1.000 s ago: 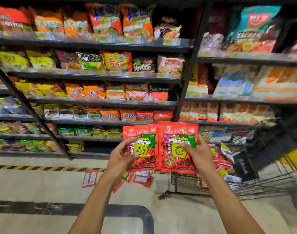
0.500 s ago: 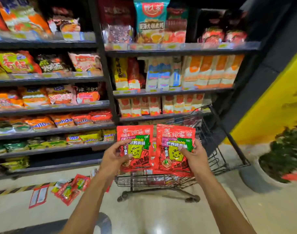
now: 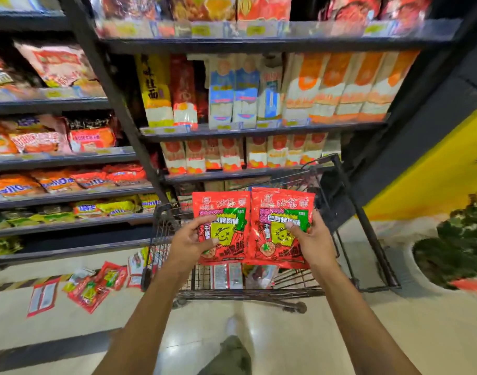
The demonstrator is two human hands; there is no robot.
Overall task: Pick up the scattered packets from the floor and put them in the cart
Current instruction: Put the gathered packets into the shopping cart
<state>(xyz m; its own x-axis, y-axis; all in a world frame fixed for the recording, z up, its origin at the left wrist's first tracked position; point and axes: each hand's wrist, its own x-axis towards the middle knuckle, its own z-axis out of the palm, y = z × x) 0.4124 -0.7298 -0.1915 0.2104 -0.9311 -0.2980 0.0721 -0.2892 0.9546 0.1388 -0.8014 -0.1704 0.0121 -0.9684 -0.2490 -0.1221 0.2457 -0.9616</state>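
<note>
Two red packets are held side by side above the black wire cart point(image 3: 348, 217). My left hand point(image 3: 190, 243) grips the left red packet point(image 3: 226, 209) by its left edge. My right hand point(image 3: 310, 239) grips the right red packet point(image 3: 282, 207) by its right edge. Both packets face me, upright, over the cart's basket. Several packets point(image 3: 232, 274) lie inside the cart below them. More scattered red packets point(image 3: 96, 285) lie on the floor left of the cart, and one packet point(image 3: 42, 296) lies face down further left.
Stocked shelves point(image 3: 232, 131) rise behind and left of the cart. A yellow wall point(image 3: 435, 174) and a potted plant point(image 3: 459, 244) stand at the right. Pale tiled floor point(image 3: 286, 336) lies below, with my leg and shoe point(image 3: 232, 345) in it.
My view has swung right and closer, so the cart now sits straight ahead under the two packets. Both hands keep their hold on the packets.
</note>
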